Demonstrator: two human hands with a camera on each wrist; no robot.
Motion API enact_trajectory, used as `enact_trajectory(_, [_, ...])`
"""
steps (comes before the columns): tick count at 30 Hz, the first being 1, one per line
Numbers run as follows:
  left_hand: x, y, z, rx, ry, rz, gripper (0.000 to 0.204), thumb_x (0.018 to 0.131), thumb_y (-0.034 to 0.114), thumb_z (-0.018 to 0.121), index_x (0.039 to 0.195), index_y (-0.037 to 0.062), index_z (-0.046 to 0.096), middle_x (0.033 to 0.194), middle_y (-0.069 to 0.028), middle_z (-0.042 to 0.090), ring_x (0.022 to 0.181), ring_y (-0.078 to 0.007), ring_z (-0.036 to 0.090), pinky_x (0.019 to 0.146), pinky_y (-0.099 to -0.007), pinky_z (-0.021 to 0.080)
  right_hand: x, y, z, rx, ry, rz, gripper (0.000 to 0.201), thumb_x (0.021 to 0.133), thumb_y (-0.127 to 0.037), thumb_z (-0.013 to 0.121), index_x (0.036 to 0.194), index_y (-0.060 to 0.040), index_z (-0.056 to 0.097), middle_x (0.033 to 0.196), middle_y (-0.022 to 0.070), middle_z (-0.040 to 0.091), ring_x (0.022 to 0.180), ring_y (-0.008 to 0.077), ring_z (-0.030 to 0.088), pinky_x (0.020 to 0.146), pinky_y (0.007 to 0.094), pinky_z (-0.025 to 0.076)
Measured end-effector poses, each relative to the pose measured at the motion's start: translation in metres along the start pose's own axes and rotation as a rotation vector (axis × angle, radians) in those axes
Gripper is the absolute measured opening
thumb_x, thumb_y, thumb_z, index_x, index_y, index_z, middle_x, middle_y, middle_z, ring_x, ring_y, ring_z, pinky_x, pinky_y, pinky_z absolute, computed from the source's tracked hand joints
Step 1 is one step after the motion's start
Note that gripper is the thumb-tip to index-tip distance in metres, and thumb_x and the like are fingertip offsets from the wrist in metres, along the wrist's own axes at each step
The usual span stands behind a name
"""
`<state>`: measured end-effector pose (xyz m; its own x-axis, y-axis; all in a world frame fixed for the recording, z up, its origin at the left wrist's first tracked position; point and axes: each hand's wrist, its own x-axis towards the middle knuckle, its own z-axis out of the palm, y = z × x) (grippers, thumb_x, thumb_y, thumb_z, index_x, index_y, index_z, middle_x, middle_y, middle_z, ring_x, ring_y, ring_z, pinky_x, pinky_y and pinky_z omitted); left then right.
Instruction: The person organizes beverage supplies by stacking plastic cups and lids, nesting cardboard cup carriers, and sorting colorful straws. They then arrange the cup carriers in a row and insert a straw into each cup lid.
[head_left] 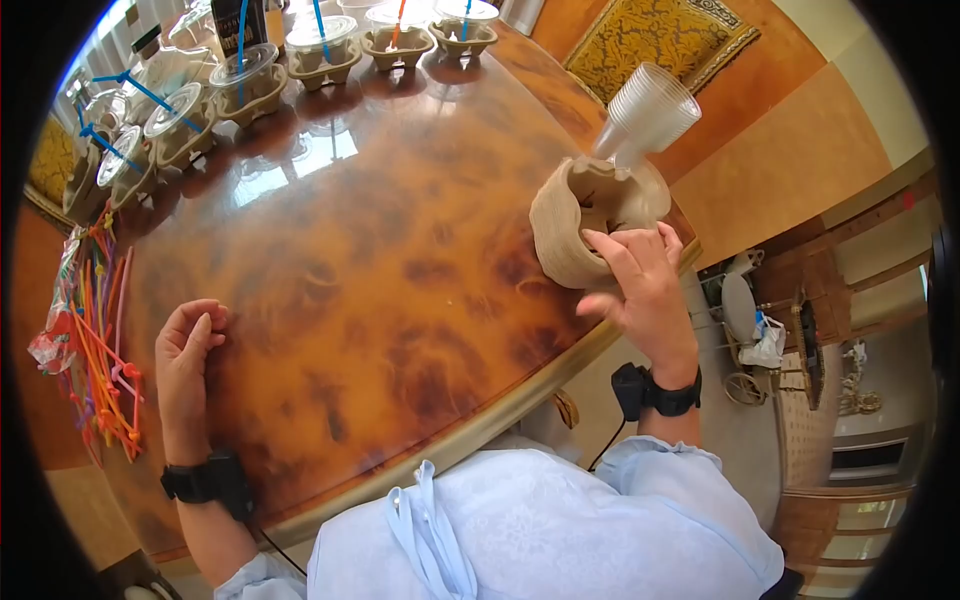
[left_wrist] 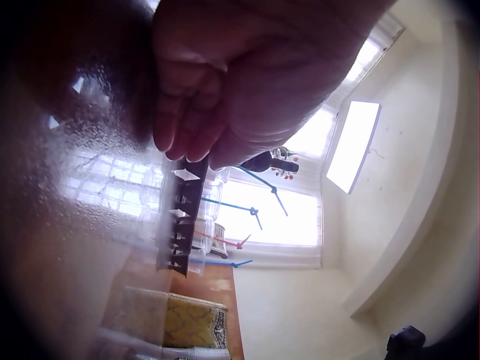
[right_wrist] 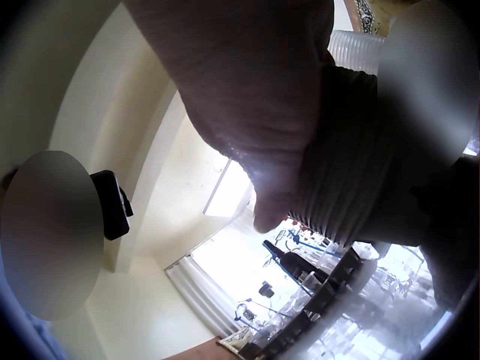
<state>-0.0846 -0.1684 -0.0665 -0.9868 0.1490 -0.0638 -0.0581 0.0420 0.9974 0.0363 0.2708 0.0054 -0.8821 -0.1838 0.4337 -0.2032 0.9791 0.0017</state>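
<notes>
My right hand (head_left: 645, 285) is at the near side of a stack of nested grey-brown pulp cup carriers (head_left: 557, 230), its fingers over the rim and its thumb spread below. In the right wrist view the thumb (right_wrist: 274, 202) points down beside the ridged side of the stack (right_wrist: 345, 165). Just behind the carriers is a slanting stack of clear plastic cups (head_left: 650, 108). My left hand (head_left: 185, 350) rests at the left of the glossy brown table (head_left: 400, 270), fingers loosely curled and holding nothing. Seen from the left wrist, those fingers (left_wrist: 187, 127) hang close over the tabletop.
Several lidded clear cups in pulp carriers (head_left: 325, 65) line the far and left edges, with blue and orange straws knotted on some. Colourful knotted straws (head_left: 105, 350) lie left of my left hand. A dark bottle (right_wrist: 292, 262) stands behind the cups. The table's near edge (head_left: 470, 415) runs along my body.
</notes>
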Motion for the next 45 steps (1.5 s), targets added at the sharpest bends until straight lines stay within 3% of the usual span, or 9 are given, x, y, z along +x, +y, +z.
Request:
enact_trajectory(6, [-0.002, 0.006, 0.004, 0.022, -0.008, 0.027, 0.015, 0.092, 0.011, 0.053, 0.102, 0.0026, 0.061, 0.092, -0.0018, 0.063, 0.084, -0.0061, 0.056, 0.072, -0.0184, 0.044, 0.006, 0.006, 0.019, 0.050, 0.087, -0.119, 0.050, 0.058, -0.017, 0.081, 0.100, -0.0106, 0.055, 0.091, 0.0030, 0.053, 0.091, 0.0238, 0.052, 0.094, 0.0570, 0.032])
enact_trajectory(14, [-0.003, 0.009, 0.003, 0.006, -0.023, 0.034, 0.013, 0.092, 0.010, 0.053, 0.101, 0.0027, 0.060, 0.093, -0.0018, 0.062, 0.084, -0.0055, 0.057, 0.073, -0.0173, 0.045, 0.073, -0.038, 0.041, 0.096, 0.074, -0.380, 0.048, 0.056, -0.021, 0.081, 0.095, -0.0136, 0.055, 0.086, 0.0014, 0.053, 0.087, 0.0217, 0.053, 0.094, 0.0529, 0.033])
enact_trajectory(25, [-0.003, 0.008, 0.001, 0.003, -0.033, 0.010, 0.015, 0.089, 0.009, 0.058, 0.102, 0.0016, 0.061, 0.095, -0.0031, 0.064, 0.088, -0.0089, 0.059, 0.074, -0.0218, 0.047, 0.099, 0.031, 0.058, -0.187, 0.056, -0.064, 0.044, 0.061, -0.022, 0.078, 0.095, -0.0100, 0.052, 0.088, 0.0053, 0.053, 0.092, 0.0251, 0.053, 0.095, 0.0563, 0.033])
enact_trajectory(29, [-0.003, 0.007, 0.001, -0.001, -0.033, 0.004, 0.016, 0.089, 0.010, 0.059, 0.102, 0.0015, 0.061, 0.095, -0.0034, 0.064, 0.088, -0.0091, 0.059, 0.074, -0.0223, 0.047, 0.095, 0.023, 0.050, -0.253, 0.015, 0.027, 0.058, 0.062, -0.023, 0.080, 0.109, -0.0092, 0.049, 0.105, 0.0068, 0.052, 0.106, 0.0253, 0.049, 0.099, 0.0567, 0.029])
enact_trajectory(33, [-0.003, 0.008, 0.002, 0.011, -0.030, 0.004, 0.018, 0.089, 0.011, 0.059, 0.103, 0.0011, 0.060, 0.095, -0.0034, 0.064, 0.088, -0.0092, 0.059, 0.074, -0.0225, 0.047, 0.113, -0.041, 0.028, -0.013, 0.277, -0.148, 0.053, 0.066, -0.020, 0.078, 0.109, -0.0073, 0.051, 0.106, 0.0095, 0.052, 0.108, 0.0288, 0.049, 0.096, 0.0508, 0.034])
enact_trajectory(36, [-0.003, 0.010, 0.003, 0.008, -0.021, -0.012, 0.018, 0.089, 0.012, 0.059, 0.104, 0.0010, 0.060, 0.095, -0.0044, 0.064, 0.088, -0.0098, 0.060, 0.074, -0.0230, 0.048, 0.149, -0.069, 0.057, 0.446, 0.205, -0.288, 0.041, 0.069, -0.016, 0.074, 0.103, -0.0048, 0.054, 0.105, 0.0120, 0.053, 0.102, 0.0303, 0.053, 0.088, 0.0421, 0.042])
enact_trajectory(38, [-0.004, 0.012, 0.002, -0.014, -0.005, -0.020, 0.018, 0.089, 0.011, 0.058, 0.104, 0.0015, 0.060, 0.096, -0.0055, 0.064, 0.087, -0.0107, 0.060, 0.074, -0.0233, 0.048, 0.194, -0.073, 0.090, 0.540, 0.202, -0.214, 0.032, 0.072, -0.012, 0.070, 0.099, -0.0027, 0.056, 0.103, 0.0152, 0.055, 0.095, 0.0327, 0.056, 0.080, 0.0376, 0.047])
enact_trajectory(40, [0.000, 0.007, -0.002, -0.214, 0.059, -0.066, 0.017, 0.090, 0.010, 0.056, 0.104, 0.0024, 0.059, 0.097, -0.0063, 0.064, 0.086, -0.0124, 0.061, 0.074, -0.0243, 0.049, 0.243, -0.059, 0.141, 0.860, 0.132, 0.115, 0.030, 0.072, -0.010, 0.066, 0.099, -0.0006, 0.055, 0.101, 0.0179, 0.055, 0.098, 0.0343, 0.054, 0.085, 0.0397, 0.045])
enact_trajectory(45, [0.020, 0.015, -0.018, -0.537, 0.190, -0.244, 0.015, 0.090, 0.011, 0.055, 0.103, 0.0043, 0.057, 0.095, -0.0070, 0.062, 0.083, -0.0155, 0.060, 0.073, -0.0264, 0.051, 0.310, 0.010, 0.248, 0.381, 0.592, 0.428, 0.052, 0.068, -0.012, 0.065, 0.115, -0.0026, 0.047, 0.116, 0.0235, 0.043, 0.111, 0.0383, 0.041, 0.097, 0.0432, 0.036])
